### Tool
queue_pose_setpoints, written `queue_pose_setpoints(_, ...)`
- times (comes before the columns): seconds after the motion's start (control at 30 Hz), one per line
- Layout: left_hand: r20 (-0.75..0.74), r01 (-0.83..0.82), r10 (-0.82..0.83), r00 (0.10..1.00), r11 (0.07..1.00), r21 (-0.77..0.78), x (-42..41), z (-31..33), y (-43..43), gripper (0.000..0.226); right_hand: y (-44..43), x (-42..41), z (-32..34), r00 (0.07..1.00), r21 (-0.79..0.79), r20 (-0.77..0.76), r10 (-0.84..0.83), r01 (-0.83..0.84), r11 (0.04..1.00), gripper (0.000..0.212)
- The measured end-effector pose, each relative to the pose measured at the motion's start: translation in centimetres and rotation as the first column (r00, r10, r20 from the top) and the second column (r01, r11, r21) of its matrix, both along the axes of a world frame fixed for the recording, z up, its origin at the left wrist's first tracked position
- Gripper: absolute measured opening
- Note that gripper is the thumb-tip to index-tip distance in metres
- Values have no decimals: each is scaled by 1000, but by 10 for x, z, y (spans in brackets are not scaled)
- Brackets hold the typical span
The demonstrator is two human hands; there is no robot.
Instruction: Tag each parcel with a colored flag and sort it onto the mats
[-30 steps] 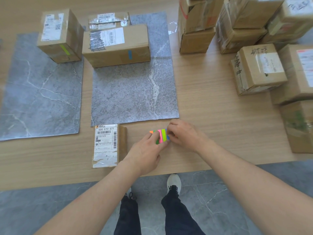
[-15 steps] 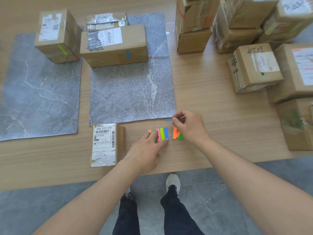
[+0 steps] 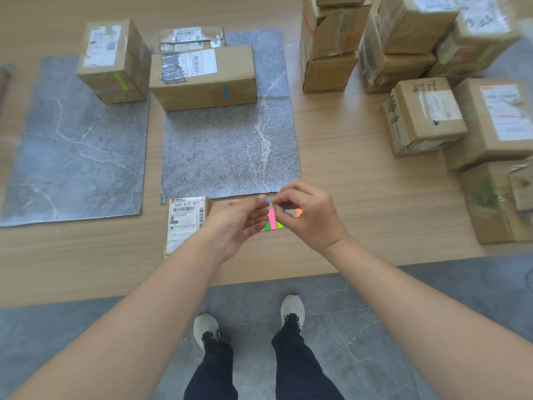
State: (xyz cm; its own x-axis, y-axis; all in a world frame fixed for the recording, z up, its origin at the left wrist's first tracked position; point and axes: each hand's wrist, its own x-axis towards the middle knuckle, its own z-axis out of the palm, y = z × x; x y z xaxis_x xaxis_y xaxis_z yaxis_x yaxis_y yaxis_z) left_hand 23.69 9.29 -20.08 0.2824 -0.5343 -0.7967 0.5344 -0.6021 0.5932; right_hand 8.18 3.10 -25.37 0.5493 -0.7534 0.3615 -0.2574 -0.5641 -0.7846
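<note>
There is a single view, taken from the person's head. It faces forward and steeply down over a wooden table [image 3: 346, 157], from standing height and close enough that both forearms reach in from the bottom corners. The left hand [image 3: 233, 226] and right hand [image 3: 308, 215] sit near the centre of the frame, with a blue flag [image 3: 269, 201] between their fingertips. The table's near edge crosses the lower part of the frame. Below it the lens looks almost straight down on the floor [image 3: 86, 347] and the shoes [image 3: 292, 308]. Two grey mats [image 3: 75, 157] fill the upper left and centre, and stacked boxes [image 3: 418, 30] fill the upper right, where the wide lens smears the corner.
</note>
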Motion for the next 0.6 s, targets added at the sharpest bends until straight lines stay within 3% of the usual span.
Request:
queue_pose_setpoints(0.1, 25, 39, -39, 999, 998, -38, 12, 11, 13, 7, 15, 9, 8, 1000, -58, -1, 12, -12, 998, 8)
queue_pose_setpoints(0.2, 147, 121, -111, 983, 991, -62, 26, 23, 32, 3, 34, 21, 15, 1000, -86, 5, 24, -24, 996, 9)
queue_pose_setpoints(0.37, 426, 300, -243, 871, 951, -70, 57, 29, 71, 7, 76, 39, 17, 996, 26, 19, -87, 86, 996, 21)
queue_pose_setpoints(0.6, 546, 429, -338, 766, 902, -43, 90, 19, 123, 10, 125, 59, 14, 974, 1, -103, -201, 203, 979, 20)
